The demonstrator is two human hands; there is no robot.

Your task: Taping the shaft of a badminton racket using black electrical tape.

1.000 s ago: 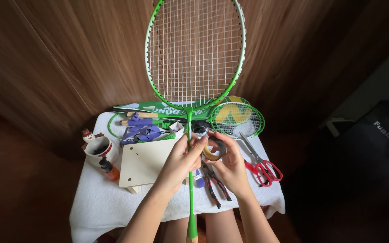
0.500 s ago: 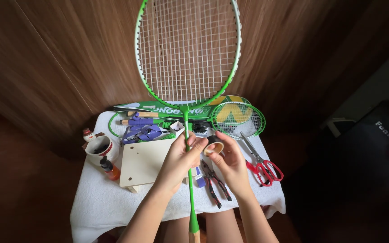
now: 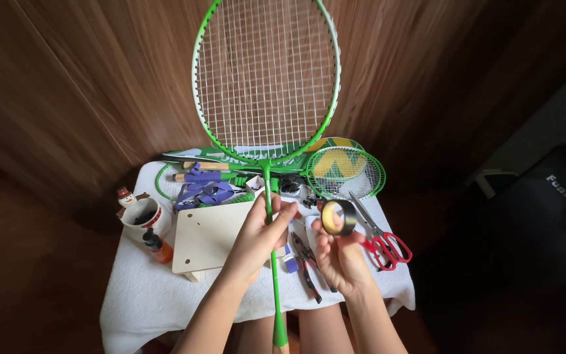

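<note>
You have the green badminton racket (image 3: 266, 92) standing upright in front of you, and your left hand (image 3: 257, 239) is pinched around its thin shaft just below the head, thumb on one side and fingers wrapped on the other. The handle end hangs down between your knees, below both hands. Your right hand (image 3: 339, 252) sits just beside the left, its fingertips closed on a roll of dark tape (image 3: 337, 217) held up next to the shaft, apart from it.

That grip is narrow and the strung head is tall above it, so the racket can twist or tip sideways in your fingers, and the frame could knock the wooden wall behind. The tape roll is held only by the fingertips; it could slip and drop among the tools under your right hand.

Under your right hand lie pliers (image 3: 306, 259), and further right the red-handled scissors (image 3: 381, 239); if you lower that hand without looking, it may catch on them. Under your left hand is a pale wooden board (image 3: 204, 236), and further left a small orange bottle (image 3: 158, 248) and a white mug (image 3: 142, 216), both easy to tip with an elbow. Beyond your hands, a second racket (image 3: 345, 172) lies flat on the desk (image 3: 139, 295), whose white cloth could drag everything if snagged.
</note>
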